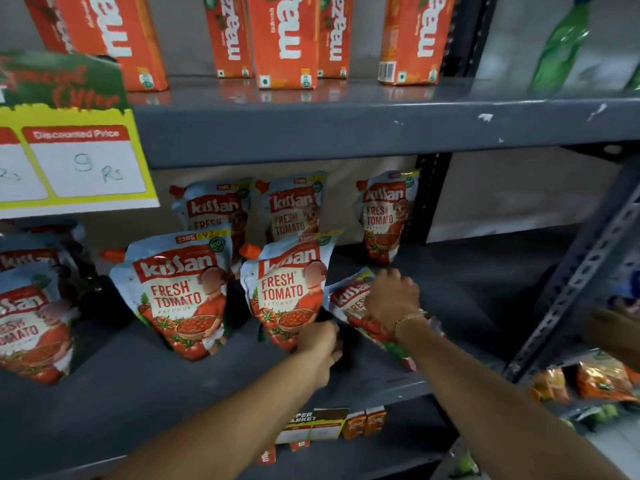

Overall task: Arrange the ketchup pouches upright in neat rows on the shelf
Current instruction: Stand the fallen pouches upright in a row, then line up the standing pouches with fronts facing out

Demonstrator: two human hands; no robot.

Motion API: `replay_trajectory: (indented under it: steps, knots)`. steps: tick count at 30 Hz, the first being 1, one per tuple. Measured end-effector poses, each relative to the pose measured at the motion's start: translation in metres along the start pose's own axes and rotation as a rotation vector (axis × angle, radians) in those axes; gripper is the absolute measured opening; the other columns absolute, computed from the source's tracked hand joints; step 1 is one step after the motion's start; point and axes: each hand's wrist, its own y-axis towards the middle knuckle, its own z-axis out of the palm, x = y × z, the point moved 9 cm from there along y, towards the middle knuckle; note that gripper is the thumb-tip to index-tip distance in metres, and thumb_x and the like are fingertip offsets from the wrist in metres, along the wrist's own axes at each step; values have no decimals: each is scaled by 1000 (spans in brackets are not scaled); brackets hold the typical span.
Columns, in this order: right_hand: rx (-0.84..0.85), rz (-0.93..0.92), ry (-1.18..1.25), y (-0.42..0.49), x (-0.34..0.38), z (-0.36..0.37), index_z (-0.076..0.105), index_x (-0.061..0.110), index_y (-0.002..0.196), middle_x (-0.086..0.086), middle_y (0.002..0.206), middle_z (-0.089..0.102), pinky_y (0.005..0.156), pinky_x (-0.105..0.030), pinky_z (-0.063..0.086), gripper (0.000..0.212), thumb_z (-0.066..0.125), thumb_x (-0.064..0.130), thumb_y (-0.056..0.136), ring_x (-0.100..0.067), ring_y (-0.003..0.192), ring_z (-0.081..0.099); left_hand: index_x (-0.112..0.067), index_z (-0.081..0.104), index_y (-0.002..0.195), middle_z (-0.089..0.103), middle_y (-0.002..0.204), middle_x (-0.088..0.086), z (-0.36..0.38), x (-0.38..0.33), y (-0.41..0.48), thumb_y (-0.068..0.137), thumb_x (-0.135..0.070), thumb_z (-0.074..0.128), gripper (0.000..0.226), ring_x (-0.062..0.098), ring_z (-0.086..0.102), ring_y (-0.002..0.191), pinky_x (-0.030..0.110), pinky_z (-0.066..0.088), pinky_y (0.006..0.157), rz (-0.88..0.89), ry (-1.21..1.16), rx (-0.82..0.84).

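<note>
Several ketchup pouches stand on the grey shelf (138, 375). Two upright pouches are in the front row, one (180, 289) on the left and one (287, 289) in the middle. Behind them stand three more (214, 209) (294, 209) (386, 216). A tilted pouch (349, 299) leans at the right of the front row. My right hand (391, 296) is closed on its top. My left hand (320, 344) grips the bottom edge of the middle front pouch. More pouches (27, 320) stand at the far left.
Orange juice cartons (280, 39) line the shelf above, with a green bottle (561, 43) at the right. A yellow price sign (72, 157) hangs at the left. A slotted metal upright (585, 275) borders the shelf at right. Snack packs (602, 379) lie on a lower right rack.
</note>
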Motion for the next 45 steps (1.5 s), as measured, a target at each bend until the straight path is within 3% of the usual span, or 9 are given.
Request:
replay_trajectory:
  steps: [6, 12, 19, 25, 29, 31, 34, 40, 45]
  knots:
    - [371, 157, 328, 10, -53, 25, 54, 10, 121, -12, 122, 63, 89, -33, 53, 51, 67, 36, 78, -26, 106, 63, -8, 42, 138, 48, 141, 16, 47, 3, 22, 87, -14, 62, 54, 31, 49, 127, 36, 45, 98, -143, 11, 135]
    - [95, 213, 613, 9, -74, 10, 61, 5, 101, -16, 109, 67, 76, -32, 49, 28, 44, 21, 87, -29, 89, 62, 0, 64, 99, 66, 85, 8, 48, -16, 34, 76, 6, 67, 24, 20, 56, 70, 28, 44, 59, 118, 54, -54]
    - [-317, 65, 1087, -7, -84, -15, 40, 26, 101, 3, 99, 55, 65, -19, 42, 8, 36, 21, 98, -12, 87, 56, -27, 50, 79, 64, 87, -14, 76, -84, -6, 78, 8, 65, 38, -3, 61, 81, 9, 49, 60, 699, 120, 6]
    - [-90, 33, 1188, 4, -75, 13, 42, 16, 130, 26, 93, 48, 61, -8, 42, 36, 40, 11, 94, 3, 83, 54, -15, 50, 96, 61, 103, 0, 60, -71, 5, 84, 1, 62, 23, 19, 61, 105, 25, 45, 87, 720, 276, -74]
    - [-83, 60, 1584, 23, -74, -10, 54, 8, 123, -6, 112, 68, 82, -34, 56, 35, 42, 27, 96, -22, 103, 66, -9, 52, 116, 63, 118, 6, 63, -78, 2, 82, -2, 63, 36, 21, 60, 111, 32, 48, 95, 723, 239, -48]
    - [-68, 120, 1772, 34, -77, -21, 62, 8, 108, -7, 101, 72, 67, -28, 58, 30, 40, 24, 97, -16, 86, 72, -10, 54, 121, 66, 119, 6, 70, -87, -7, 84, -11, 63, 38, 20, 62, 109, 37, 51, 95, 780, 190, 2]
    - [0, 224, 1994, 44, -78, -28, 63, 10, 82, -5, 76, 69, 50, -22, 54, 25, 41, 11, 95, -12, 58, 70, -19, 64, 98, 71, 104, 6, 78, -101, -18, 87, -27, 61, 14, 20, 67, 99, 39, 55, 87, 847, 134, 11]
    - [27, 269, 2142, 51, -81, -36, 60, 7, 76, -9, 73, 68, 69, -36, 55, 27, 40, 9, 94, -22, 67, 65, -24, 65, 78, 71, 78, -4, 91, -111, -11, 87, -30, 61, 12, 0, 68, 66, 14, 51, 54, 818, 65, 21]
    - [-70, 315, 2197, 60, -111, -41, 53, 11, 66, -5, 58, 70, 55, -30, 56, 31, 40, 12, 95, -18, 52, 68, -22, 65, 81, 71, 88, 4, 124, -108, -4, 86, -30, 62, 10, 19, 68, 85, 33, 56, 76, 770, 90, 87]
